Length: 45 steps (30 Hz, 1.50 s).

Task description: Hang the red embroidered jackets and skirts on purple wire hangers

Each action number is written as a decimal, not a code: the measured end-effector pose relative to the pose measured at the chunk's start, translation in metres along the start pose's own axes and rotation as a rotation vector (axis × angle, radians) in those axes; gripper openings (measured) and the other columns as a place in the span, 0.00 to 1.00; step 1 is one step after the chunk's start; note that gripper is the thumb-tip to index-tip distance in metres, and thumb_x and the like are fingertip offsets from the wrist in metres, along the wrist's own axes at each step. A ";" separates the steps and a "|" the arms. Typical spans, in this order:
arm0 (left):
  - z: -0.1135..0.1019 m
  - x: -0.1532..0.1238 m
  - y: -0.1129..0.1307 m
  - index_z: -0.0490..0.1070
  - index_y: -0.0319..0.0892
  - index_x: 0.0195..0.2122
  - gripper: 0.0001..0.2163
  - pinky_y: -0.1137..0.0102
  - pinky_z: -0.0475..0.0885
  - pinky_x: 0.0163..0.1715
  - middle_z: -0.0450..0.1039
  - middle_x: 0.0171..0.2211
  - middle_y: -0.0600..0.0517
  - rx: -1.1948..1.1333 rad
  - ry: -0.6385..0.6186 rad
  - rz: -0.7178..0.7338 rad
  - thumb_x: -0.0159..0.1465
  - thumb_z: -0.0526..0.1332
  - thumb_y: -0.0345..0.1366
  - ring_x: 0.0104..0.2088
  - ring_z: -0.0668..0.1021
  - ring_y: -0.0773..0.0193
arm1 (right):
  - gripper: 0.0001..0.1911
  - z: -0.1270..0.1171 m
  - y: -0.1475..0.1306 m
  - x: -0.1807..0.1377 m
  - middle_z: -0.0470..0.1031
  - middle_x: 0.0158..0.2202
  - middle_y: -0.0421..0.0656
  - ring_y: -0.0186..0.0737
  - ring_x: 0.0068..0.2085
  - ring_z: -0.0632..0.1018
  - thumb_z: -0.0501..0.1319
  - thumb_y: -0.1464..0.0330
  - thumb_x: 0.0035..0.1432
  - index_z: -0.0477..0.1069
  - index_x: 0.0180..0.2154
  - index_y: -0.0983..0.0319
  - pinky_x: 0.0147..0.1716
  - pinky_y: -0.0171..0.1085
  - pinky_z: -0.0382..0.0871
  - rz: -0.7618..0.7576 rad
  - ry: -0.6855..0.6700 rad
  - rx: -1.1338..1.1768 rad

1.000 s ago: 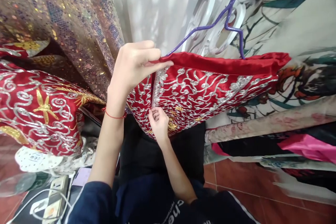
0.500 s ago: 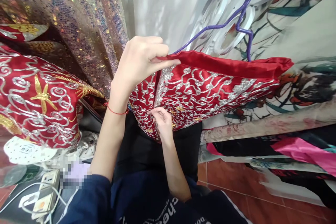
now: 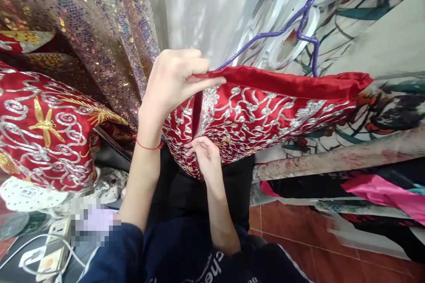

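A red satin garment [image 3: 265,106] with silver and gold embroidery hangs from a purple hanger [image 3: 299,17]. My left hand [image 3: 172,84] pinches the top edge of the garment beside a vertical opening in it. Lower down, my right hand [image 3: 206,157] is closed in a pinch at the bottom of that opening, on something too small to make out. Both forearms rise from dark blue sleeves.
A second red embroidered garment [image 3: 43,132] lies at the left under sequinned brown fabric [image 3: 99,31]. A white power strip with cables [image 3: 53,247] sits at bottom left. Printed and pink fabrics [image 3: 381,190] are stacked at the right above a red tiled floor [image 3: 315,247].
My right hand has shifted slightly down along the opening, which now gapes a little wider. My left hand keeps its pinch on the top edge.
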<state>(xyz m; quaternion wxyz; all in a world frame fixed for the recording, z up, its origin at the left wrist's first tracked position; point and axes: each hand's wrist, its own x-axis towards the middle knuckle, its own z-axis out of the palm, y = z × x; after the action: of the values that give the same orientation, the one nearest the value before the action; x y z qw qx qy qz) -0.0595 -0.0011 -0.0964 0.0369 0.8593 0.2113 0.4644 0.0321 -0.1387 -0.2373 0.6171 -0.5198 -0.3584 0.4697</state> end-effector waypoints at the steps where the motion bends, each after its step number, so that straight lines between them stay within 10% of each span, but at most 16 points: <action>1: 0.000 0.000 0.000 0.49 0.44 0.17 0.28 0.69 0.56 0.24 0.45 0.19 0.57 0.003 0.001 -0.005 0.66 0.62 0.52 0.22 0.63 0.69 | 0.12 0.001 0.001 0.001 0.80 0.29 0.40 0.35 0.30 0.80 0.65 0.59 0.58 0.71 0.30 0.60 0.33 0.35 0.72 0.001 -0.004 0.032; 8: 0.001 0.003 -0.002 0.44 0.43 0.18 0.31 0.70 0.58 0.24 0.45 0.19 0.58 0.041 -0.019 0.031 0.65 0.62 0.53 0.21 0.63 0.71 | 0.10 -0.002 0.011 0.009 0.81 0.35 0.39 0.38 0.42 0.82 0.70 0.61 0.52 0.75 0.32 0.58 0.52 0.41 0.74 0.008 0.022 0.186; 16: -0.001 0.004 -0.010 0.59 0.44 0.20 0.24 0.69 0.69 0.33 0.59 0.21 0.55 0.099 -0.032 -0.068 0.64 0.64 0.53 0.26 0.73 0.66 | 0.09 0.000 0.005 0.006 0.84 0.33 0.43 0.41 0.34 0.84 0.67 0.61 0.54 0.73 0.32 0.59 0.43 0.41 0.76 0.001 0.017 0.099; 21: -0.001 -0.044 0.004 0.69 0.42 0.52 0.21 0.58 0.69 0.57 0.71 0.49 0.46 0.152 0.310 -0.003 0.61 0.70 0.44 0.54 0.74 0.57 | 0.08 -0.002 0.006 0.004 0.83 0.30 0.42 0.36 0.28 0.79 0.67 0.63 0.55 0.73 0.32 0.60 0.35 0.37 0.73 0.016 -0.006 0.153; 24: 0.013 -0.107 0.025 0.69 0.44 0.49 0.12 0.65 0.71 0.50 0.73 0.45 0.49 0.110 0.524 -0.355 0.64 0.64 0.34 0.49 0.76 0.62 | 0.08 0.000 0.006 0.004 0.79 0.25 0.39 0.31 0.23 0.73 0.68 0.63 0.53 0.75 0.32 0.61 0.28 0.33 0.67 0.061 -0.011 0.176; 28: 0.041 -0.179 0.041 0.68 0.45 0.37 0.03 0.74 0.68 0.31 0.73 0.28 0.57 -0.073 -0.156 -0.722 0.63 0.59 0.32 0.28 0.76 0.68 | 0.10 0.005 0.006 0.003 0.73 0.21 0.36 0.28 0.21 0.66 0.68 0.61 0.53 0.76 0.32 0.61 0.24 0.31 0.61 0.092 -0.051 0.175; 30: 0.051 -0.194 0.042 0.67 0.45 0.38 0.05 0.73 0.65 0.29 0.72 0.27 0.57 -0.093 -0.250 -0.813 0.61 0.59 0.35 0.26 0.75 0.67 | 0.11 0.008 0.008 0.001 0.73 0.22 0.36 0.28 0.22 0.67 0.69 0.61 0.53 0.76 0.33 0.61 0.25 0.31 0.63 0.084 -0.054 0.173; 45: 0.073 -0.199 0.031 0.60 0.43 0.29 0.06 0.73 0.59 0.27 0.64 0.25 0.56 -0.336 -0.056 -0.914 0.61 0.56 0.37 0.24 0.65 0.68 | 0.13 0.028 0.004 0.005 0.73 0.22 0.36 0.26 0.19 0.63 0.71 0.61 0.48 0.78 0.33 0.62 0.20 0.31 0.59 0.109 0.020 0.218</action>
<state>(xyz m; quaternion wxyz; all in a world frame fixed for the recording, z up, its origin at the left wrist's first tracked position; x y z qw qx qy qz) -0.0857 -0.0991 -0.2852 0.3807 0.6729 0.4880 0.4051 0.0063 -0.1251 -0.2361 0.6470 -0.4730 -0.2702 0.5336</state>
